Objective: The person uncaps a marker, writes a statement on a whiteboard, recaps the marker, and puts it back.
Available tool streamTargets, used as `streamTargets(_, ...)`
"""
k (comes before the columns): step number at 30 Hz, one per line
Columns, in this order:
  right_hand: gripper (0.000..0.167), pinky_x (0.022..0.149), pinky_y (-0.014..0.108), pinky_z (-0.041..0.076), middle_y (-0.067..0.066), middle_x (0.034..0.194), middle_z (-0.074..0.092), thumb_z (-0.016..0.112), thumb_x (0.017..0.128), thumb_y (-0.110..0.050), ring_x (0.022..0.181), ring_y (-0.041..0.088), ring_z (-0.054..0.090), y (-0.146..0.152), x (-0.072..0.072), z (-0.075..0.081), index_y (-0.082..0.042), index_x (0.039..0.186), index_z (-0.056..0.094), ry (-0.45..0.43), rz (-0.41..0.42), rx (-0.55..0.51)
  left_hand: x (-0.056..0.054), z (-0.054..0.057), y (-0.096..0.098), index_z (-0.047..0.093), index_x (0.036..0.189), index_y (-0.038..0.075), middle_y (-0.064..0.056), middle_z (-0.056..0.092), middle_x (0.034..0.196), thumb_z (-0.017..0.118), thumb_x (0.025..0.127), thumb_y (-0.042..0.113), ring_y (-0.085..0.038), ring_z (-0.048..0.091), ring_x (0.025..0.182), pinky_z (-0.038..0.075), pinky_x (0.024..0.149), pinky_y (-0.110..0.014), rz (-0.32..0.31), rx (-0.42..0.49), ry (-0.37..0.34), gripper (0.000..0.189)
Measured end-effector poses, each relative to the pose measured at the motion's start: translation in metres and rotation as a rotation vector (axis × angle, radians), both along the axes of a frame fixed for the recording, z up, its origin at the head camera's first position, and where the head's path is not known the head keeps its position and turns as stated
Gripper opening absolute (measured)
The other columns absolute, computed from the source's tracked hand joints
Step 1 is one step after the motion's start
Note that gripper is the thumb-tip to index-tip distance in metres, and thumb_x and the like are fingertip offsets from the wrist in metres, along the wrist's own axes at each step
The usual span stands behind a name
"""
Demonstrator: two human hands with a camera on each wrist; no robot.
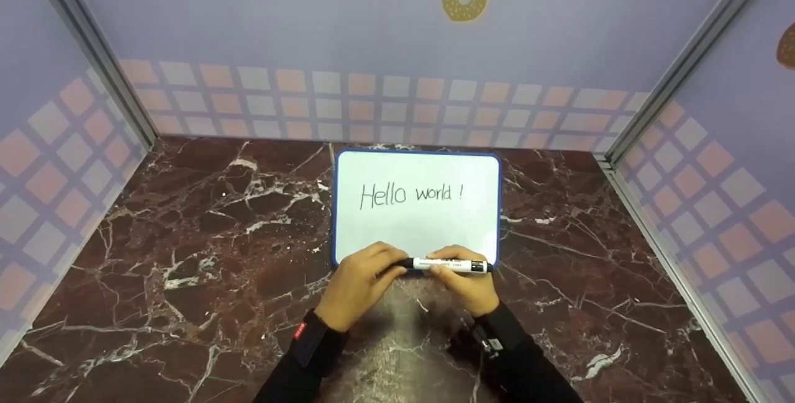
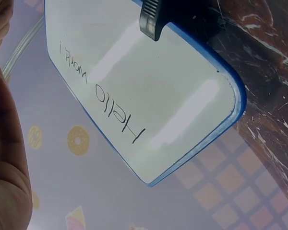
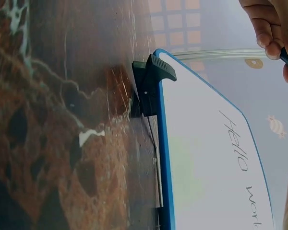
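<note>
At whiteboard's (image 1: 416,217) near edge, marker (image 1: 448,264) lies crosswise, left-right; left hand (image 1: 360,285) grips its cap end, right hand (image 1: 467,284) pinches the barrel.

Both hands cover the board's (image 1: 416,204) lower edge and the middle of the marker (image 1: 448,264). Its label print is too small to read. In the right wrist view, the picture's edge cuts the writing (image 3: 240,158) off after "wor".
</note>
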State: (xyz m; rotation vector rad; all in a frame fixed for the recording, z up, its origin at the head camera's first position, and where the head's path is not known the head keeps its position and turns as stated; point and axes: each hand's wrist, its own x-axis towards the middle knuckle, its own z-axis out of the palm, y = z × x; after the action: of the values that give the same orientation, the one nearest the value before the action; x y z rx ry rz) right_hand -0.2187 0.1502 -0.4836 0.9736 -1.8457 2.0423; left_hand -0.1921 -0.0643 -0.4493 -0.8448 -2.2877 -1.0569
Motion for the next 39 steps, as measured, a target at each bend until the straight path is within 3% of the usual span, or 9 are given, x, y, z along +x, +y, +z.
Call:
streamTargets(6,0.015,0.041,0.019,0.046,-0.012,0.079,0.069,0.063,0.081,0.016,0.056,-0.003,0.054,0.001,-0.001,-0.002,0.015,0.095,0.064,-0.014,0.014,-0.015,-0.001,-0.002,0.001,0.073,0.100,0.007,-0.004,0.073,0.097,0.074,0.083,0.011,-0.013,0.070,0.084,0.059,0.077,-0.024,-0.016,0.022,0.026,0.018)
streamTargets(13,0.016,0.053,0.018,0.053,-0.009,0.086,0.073,0.065,0.081,0.014,0.066,-0.001,0.062,0.000,0.000,0.002,0.017,0.097,0.063,-0.015,0.022,0.017,-0.002,0.000,-0.003,0.071,0.104,0.007,-0.003,0.072,0.101,0.073,0.085,0.012,-0.013,0.069,0.091,0.058,0.084,-0.026,-0.027,0.031,-0.052,0.019)
streamTargets(18,0.024,0.063,0.018,0.058,-0.004,0.094,0.075,0.064,0.082,0.014,0.076,0.005,0.069,0.001,0.001,0.003,0.018,0.106,0.062,-0.025,0.075,0.007,-0.002,0.000,-0.005,0.070,0.105,0.007,-0.003,0.071,0.103,0.073,0.084,0.010,-0.014,0.068,0.093,0.058,0.086,-0.028,-0.010,0.029,-0.077,0.021)
streamTargets(23,0.031,0.055,0.016,0.054,-0.003,0.095,0.074,0.062,0.084,0.013,0.071,0.003,0.067,0.003,0.001,0.004,0.017,0.114,0.059,-0.043,0.116,-0.008,-0.003,0.000,-0.007,0.070,0.105,0.007,-0.002,0.071,0.103,0.072,0.085,0.010,-0.013,0.068,0.094,0.058,0.088,-0.029,-0.017,0.036,-0.095,0.020)
streamTargets(32,0.021,0.041,0.026,0.051,-0.006,0.080,0.070,0.065,0.082,0.011,0.052,0.004,0.058,0.010,0.001,0.005,0.015,0.103,0.064,-0.141,-0.036,0.080,-0.006,0.001,-0.016,0.071,0.105,0.009,-0.002,0.071,0.104,0.072,0.085,0.011,-0.013,0.068,0.097,0.057,0.089,-0.028,0.027,0.042,-0.081,0.019)
streamTargets(35,0.018,0.041,0.027,0.051,-0.003,0.080,0.070,0.069,0.082,0.009,0.052,0.003,0.056,0.011,-0.001,0.003,0.010,0.100,0.069,-0.108,-0.077,0.151,-0.008,-0.001,-0.018,0.071,0.105,0.008,-0.002,0.071,0.105,0.073,0.085,0.008,-0.014,0.067,0.098,0.057,0.089,-0.029,0.044,0.038,-0.051,0.021)
streamTargets(39,0.019,0.050,0.019,0.051,0.012,0.086,0.073,0.072,0.081,0.007,0.063,0.001,0.059,0.009,-0.003,0.001,0.006,0.100,0.072,-0.039,-0.097,0.231,-0.009,-0.003,-0.018,0.071,0.105,0.008,-0.002,0.070,0.106,0.074,0.082,0.005,-0.016,0.067,0.099,0.057,0.088,-0.029,0.061,0.036,-0.008,0.023)
